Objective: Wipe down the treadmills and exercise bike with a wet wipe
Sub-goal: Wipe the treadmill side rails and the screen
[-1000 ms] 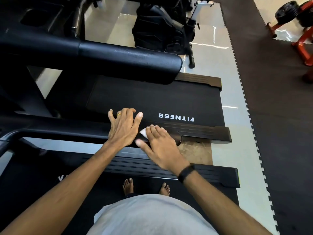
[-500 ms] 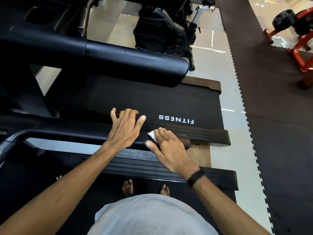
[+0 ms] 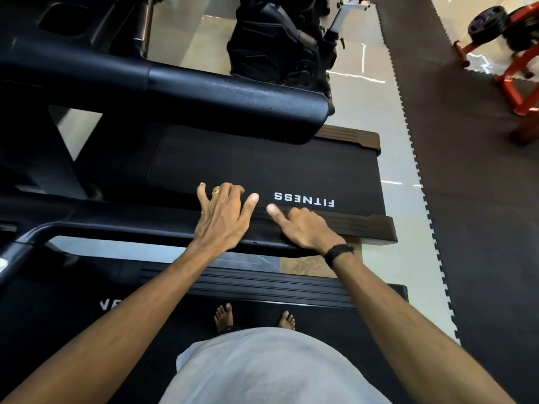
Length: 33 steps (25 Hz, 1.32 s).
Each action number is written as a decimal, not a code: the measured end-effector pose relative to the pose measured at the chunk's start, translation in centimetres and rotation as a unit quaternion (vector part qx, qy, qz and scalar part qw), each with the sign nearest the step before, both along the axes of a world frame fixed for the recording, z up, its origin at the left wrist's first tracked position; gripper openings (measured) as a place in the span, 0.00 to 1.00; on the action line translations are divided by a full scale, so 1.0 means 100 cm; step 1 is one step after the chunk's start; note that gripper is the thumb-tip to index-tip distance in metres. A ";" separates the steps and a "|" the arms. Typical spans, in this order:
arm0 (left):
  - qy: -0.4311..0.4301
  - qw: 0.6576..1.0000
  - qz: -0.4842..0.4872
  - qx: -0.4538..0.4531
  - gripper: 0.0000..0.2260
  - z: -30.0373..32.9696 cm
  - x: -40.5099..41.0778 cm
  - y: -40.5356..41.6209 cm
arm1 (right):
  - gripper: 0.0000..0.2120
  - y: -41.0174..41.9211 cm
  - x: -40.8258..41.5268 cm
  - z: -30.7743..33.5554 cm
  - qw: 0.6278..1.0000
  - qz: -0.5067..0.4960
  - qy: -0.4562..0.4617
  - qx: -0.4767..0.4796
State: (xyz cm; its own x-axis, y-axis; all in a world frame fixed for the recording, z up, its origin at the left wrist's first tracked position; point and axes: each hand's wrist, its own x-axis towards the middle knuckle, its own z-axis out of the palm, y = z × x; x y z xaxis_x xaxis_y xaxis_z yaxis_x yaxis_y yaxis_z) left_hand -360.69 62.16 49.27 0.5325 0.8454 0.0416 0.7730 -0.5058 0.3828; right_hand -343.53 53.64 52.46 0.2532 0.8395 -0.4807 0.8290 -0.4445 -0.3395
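Two hands rest on the near handrail (image 3: 163,231) of the treadmill the person stands on. Left of the "FITNESS" lettering, the left hand (image 3: 223,217) lies flat on the rail with fingers spread, holding nothing, as it did a second ago. The right hand (image 3: 303,228) has slid outward along the rail toward its free end; a second ago a white corner of the wet wipe showed at its fingertips, and now no wipe is visible. It is presumably under the palm, but whether the hand grips it cannot be told; the fingers appear loosely bent against the rail. Judgement: this rail's wiping pass is nearly complete, with other machines outstanding.

Beyond the lettering lies the neighbouring treadmill's belt (image 3: 262,167), crossed by a thick padded handrail (image 3: 233,103). Further beyond stands a black exercise bike (image 3: 280,39). Right of the lettering: pale tiled floor (image 3: 405,243), then dark interlocking floor mats (image 3: 481,199), with a red weight rack (image 3: 519,68) at the far corner.
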 end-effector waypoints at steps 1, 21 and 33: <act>-0.002 1.000 0.004 -0.003 0.33 0.000 -0.001 0.000 | 0.34 -0.011 -0.004 0.003 0.999 0.039 0.009 0.036; 0.021 0.999 -0.020 0.032 0.30 -0.001 0.006 0.002 | 0.35 -0.028 0.016 0.025 1.000 0.005 -0.003 -0.017; -0.070 0.991 -0.097 -0.051 0.29 -0.002 0.082 -0.021 | 0.42 -0.080 0.020 0.007 0.993 0.053 -0.094 0.048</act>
State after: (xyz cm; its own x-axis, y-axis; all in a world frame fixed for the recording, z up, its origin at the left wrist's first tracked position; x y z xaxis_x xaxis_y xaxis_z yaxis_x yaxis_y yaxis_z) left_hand -352.53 60.09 49.04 0.6812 0.7306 0.0455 0.6002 -0.5930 0.5368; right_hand -341.56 45.66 53.18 0.2379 0.9062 -0.3495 0.9223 -0.3236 -0.2112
